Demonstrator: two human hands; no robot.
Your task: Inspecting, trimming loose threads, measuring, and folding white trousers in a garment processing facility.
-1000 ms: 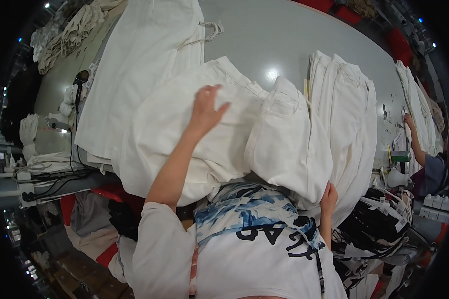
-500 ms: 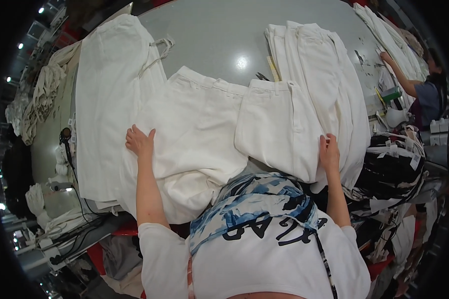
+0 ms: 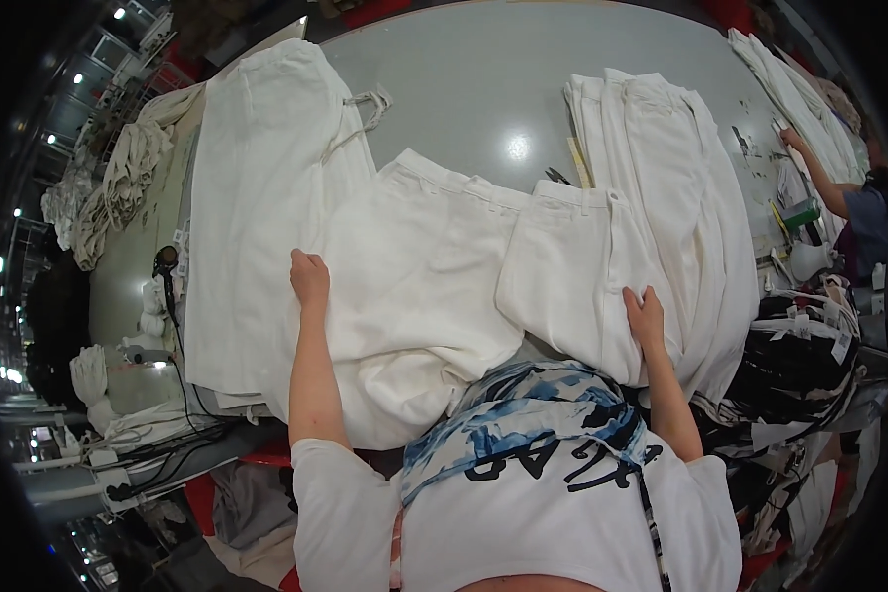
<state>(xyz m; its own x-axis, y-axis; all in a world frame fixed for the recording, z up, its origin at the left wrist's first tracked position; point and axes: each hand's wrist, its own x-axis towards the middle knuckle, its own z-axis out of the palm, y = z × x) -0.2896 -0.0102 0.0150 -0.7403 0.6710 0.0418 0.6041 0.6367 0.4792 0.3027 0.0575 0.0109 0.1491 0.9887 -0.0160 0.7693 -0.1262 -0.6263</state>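
Note:
A pair of white trousers (image 3: 419, 261) lies spread before me, its waistband away from me and the cloth bunched near my body. My left hand (image 3: 310, 278) is closed on a fold at its left side. The right part, with a button fly (image 3: 617, 232), is folded over on itself. At that part's right edge my right hand (image 3: 645, 316) grips the cloth between thumb and fingers; the exact grip is partly hidden. Another white garment with a drawstring (image 3: 252, 217) lies flat to the left. Several white trousers (image 3: 666, 158) are stacked to the right.
Behind the trousers stretches the grey table (image 3: 464, 79). Scissors (image 3: 557, 177) and a yellow ruler (image 3: 578, 163) poke out beside the right stack. Dark bundled garments (image 3: 794, 345) sit at the right edge. Another person (image 3: 863, 212) works at far right. Cables (image 3: 178, 345) hang at left.
My left hand has gone from spread fingers to closed on the cloth. My right hand has shifted left along the folded part's edge. The whole view has slid, so things appear further right.

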